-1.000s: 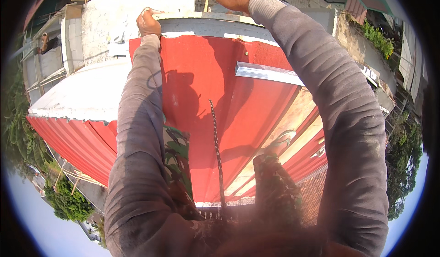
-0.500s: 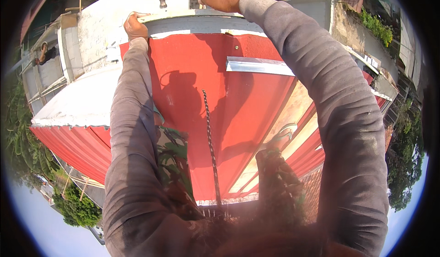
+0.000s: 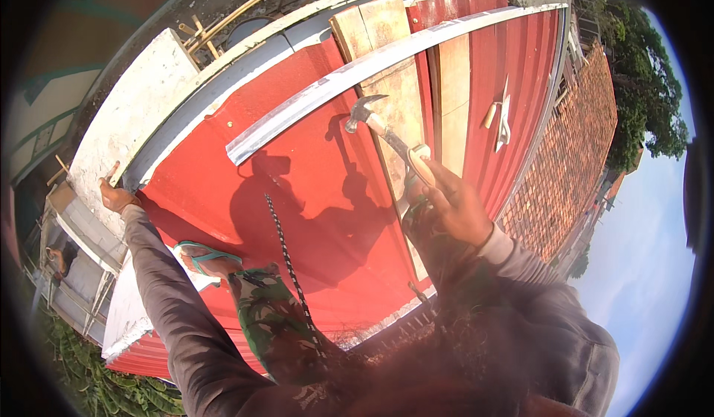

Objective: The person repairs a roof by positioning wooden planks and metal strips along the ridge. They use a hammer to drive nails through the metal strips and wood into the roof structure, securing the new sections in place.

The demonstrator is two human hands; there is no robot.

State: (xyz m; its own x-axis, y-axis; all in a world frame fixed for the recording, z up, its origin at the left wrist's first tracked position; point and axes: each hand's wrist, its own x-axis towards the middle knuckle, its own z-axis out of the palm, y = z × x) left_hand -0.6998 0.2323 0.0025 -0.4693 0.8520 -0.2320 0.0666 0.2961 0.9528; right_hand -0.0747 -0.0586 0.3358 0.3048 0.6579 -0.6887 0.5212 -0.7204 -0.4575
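My right hand (image 3: 462, 207) is closed round the handle of a claw hammer (image 3: 394, 138), its head raised over the red corrugated roof sheet (image 3: 312, 216). At the left, my left hand (image 3: 119, 198) grips the near end of a long thin pale strip (image 3: 245, 44) along the top of the white wall (image 3: 145, 97), one finger stretched out. A long silvery metal strip (image 3: 327, 86) lies across the roof, beyond the hammer and apart from both hands. A black-and-white cord (image 3: 286, 257) hangs in front of me.
My sandalled left foot (image 3: 208, 259) stands on the red sheet. Wooden boards (image 3: 454, 82) show between the sheets. A pale pointed object (image 3: 503, 123) lies further right. Bamboo poles (image 3: 253, 8) are behind the wall; a tiled roof (image 3: 561, 149) slopes away at the right.
My right hand has brought the hammer from the wall top back over the roof. The view has turned right, showing more of the metal strip. My left hand stays at the wall top.
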